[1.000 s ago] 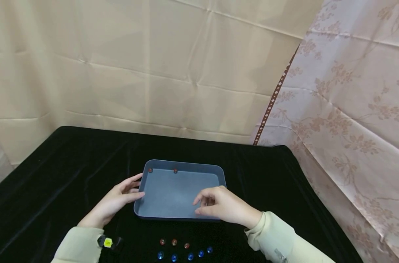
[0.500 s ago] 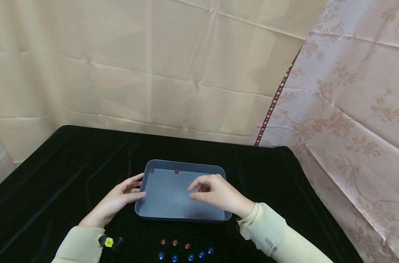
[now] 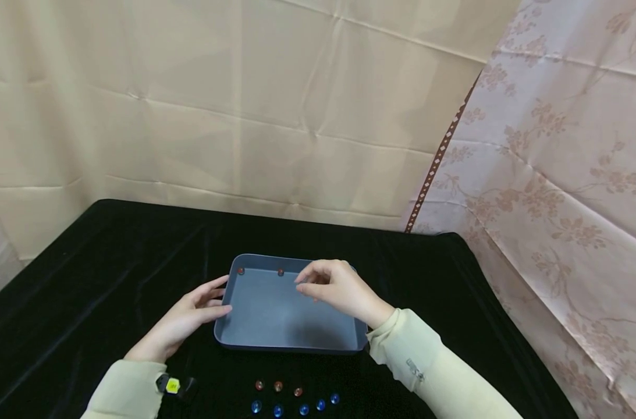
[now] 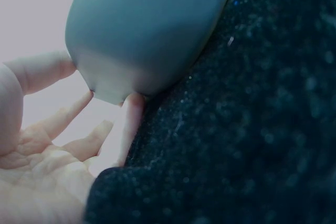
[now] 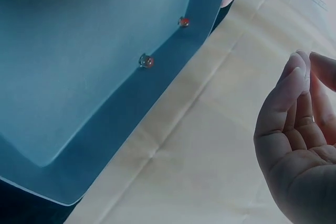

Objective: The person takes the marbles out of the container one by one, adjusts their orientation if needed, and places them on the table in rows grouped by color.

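A shallow blue-grey tray (image 3: 276,317) lies on the black cloth, two reddish marbles (image 3: 280,272) (image 5: 146,61) along its far inner wall. At its left side, my left hand (image 3: 189,314) holds the edge, thumb over the rim and fingers outside; the left wrist view shows its fingertips (image 4: 135,100) against the tray. Over the tray's right half hovers my right hand (image 3: 336,285), thumb and fingers curled with their tips close together. No marble shows plainly between those tips in the right wrist view (image 5: 299,124); whether one is hidden there I cannot tell.
In front of the tray lie three reddish marbles (image 3: 278,386) and a row of several blue marbles (image 3: 304,409). Black cloth (image 3: 139,262) covers the table. A cream curtain (image 3: 192,116) hangs behind, a floral one (image 3: 558,174) on the right.
My right hand has moved from the tray's front right toward its back, higher in the head view. The left hand, tray and visible marbles stay where they were.
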A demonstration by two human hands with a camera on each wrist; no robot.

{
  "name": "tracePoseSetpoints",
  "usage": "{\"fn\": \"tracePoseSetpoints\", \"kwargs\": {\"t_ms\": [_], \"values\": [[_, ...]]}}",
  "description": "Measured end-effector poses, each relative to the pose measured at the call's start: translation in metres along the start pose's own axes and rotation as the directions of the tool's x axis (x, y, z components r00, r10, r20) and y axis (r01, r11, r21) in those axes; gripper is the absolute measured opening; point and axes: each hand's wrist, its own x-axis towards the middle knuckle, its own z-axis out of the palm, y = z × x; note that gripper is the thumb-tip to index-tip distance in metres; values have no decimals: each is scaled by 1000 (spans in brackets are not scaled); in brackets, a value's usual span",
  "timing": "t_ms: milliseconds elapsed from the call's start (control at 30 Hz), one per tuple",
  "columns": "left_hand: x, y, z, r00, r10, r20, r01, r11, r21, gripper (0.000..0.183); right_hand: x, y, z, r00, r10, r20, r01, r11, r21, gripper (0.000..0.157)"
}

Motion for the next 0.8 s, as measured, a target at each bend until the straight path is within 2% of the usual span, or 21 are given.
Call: {"fn": "tracePoseSetpoints", "kwargs": {"t_ms": [800], "values": [[1,-1,0,1000,-2,3,2,1000,2,73,33,11,1,995,75,-66,-70,994,84,13]]}}
